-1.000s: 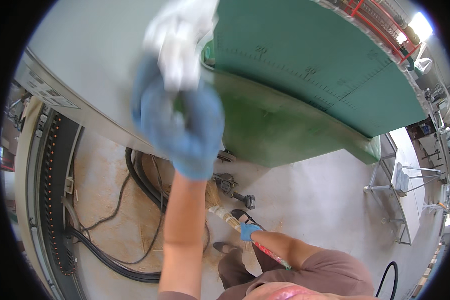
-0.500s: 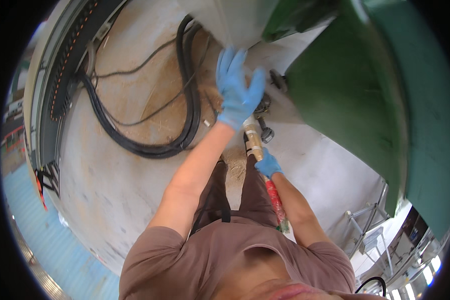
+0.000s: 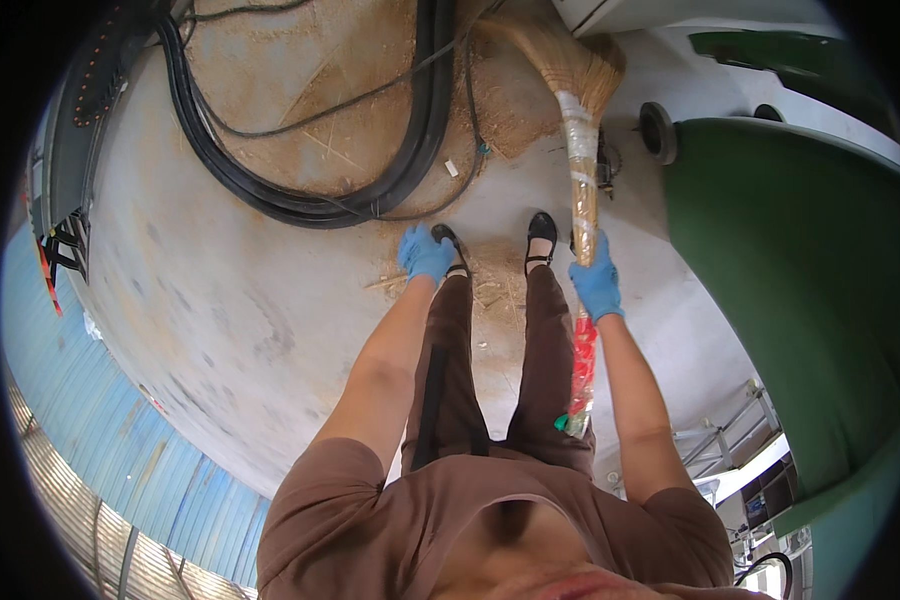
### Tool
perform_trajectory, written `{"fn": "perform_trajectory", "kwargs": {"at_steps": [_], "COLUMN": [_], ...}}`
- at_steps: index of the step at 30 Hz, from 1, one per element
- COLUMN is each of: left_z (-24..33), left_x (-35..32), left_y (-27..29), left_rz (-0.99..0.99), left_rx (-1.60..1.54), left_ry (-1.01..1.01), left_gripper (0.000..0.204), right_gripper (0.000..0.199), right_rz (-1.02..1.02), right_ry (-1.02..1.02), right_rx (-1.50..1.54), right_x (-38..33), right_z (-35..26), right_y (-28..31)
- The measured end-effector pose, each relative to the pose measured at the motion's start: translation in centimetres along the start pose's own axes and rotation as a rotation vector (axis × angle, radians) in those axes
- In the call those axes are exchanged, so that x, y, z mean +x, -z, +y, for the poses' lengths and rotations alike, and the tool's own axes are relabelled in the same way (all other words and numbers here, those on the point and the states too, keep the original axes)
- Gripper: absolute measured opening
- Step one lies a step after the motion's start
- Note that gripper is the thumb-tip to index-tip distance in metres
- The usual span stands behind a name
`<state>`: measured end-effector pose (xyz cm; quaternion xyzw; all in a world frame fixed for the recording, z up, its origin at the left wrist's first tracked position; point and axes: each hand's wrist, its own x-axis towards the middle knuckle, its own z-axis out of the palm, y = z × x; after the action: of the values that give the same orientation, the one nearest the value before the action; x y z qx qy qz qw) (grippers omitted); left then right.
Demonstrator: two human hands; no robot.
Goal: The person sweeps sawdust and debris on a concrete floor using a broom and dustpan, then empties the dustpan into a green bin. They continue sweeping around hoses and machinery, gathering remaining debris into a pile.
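A straw broom [image 3: 582, 190] slants away from me, its handle wrapped in clear and red tape and its bristles fanned out at the far end. My right hand [image 3: 597, 280], in a blue glove, is closed around the middle of that handle. In a matching glove, my left hand [image 3: 426, 254] hangs apart from the broom with loosely bent fingers and nothing visible in it. Below it, straw bits and sawdust [image 3: 495, 285] lie on the grey floor around my shoes. Broken straw and brown dust [image 3: 310, 110] also lie inside the loop of a thick black cable.
The thick black cable [image 3: 270, 200] curves across the floor ahead, with thinner cords beside it. A green machine panel [image 3: 770, 230] stands on the right, near a small wheel [image 3: 657, 132]. Blue corrugated sheeting [image 3: 140, 440] lies at the left. A small white piece [image 3: 450, 168] rests near the cable.
My left hand has come down and left from its raised, spread position near the broom. My right hand still grips the handle, now farther right, and the bristles have come into clear view.
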<state>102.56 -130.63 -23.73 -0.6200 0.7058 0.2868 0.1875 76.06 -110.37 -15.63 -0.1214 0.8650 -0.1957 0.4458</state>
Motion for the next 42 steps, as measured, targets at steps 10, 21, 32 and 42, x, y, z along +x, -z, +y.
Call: {"fn": "perform_trajectory", "kwargs": {"at_steps": [10,21,32,42], "left_z": [-2.2,-2.8,-2.5,-7.9], "left_x": [22.7,30.5,25.8,31.1], "left_y": [-11.0,-17.5,-22.1,-13.4], "left_rz": [0.124,0.345,-0.186,0.348], "left_rx": [0.164,0.298,0.358,0.133], "left_ry": [-0.027,-0.841,-0.641,-0.248], "left_gripper": [0.122,0.063,0.019,0.113], "right_gripper": [0.044,0.04,0.043,0.042], "right_rz": [-0.361,-0.332,-0.237,0.014], "right_ry": [-0.39,-0.244,-0.193,-0.156], "right_rx": [0.36,0.37,0.32,0.287], "right_x": [13.0,19.7,20.9,19.7], "right_z": [7.3,15.6,18.9,18.4], "right_y": [-2.8,-9.3,-11.2,-12.3]}}
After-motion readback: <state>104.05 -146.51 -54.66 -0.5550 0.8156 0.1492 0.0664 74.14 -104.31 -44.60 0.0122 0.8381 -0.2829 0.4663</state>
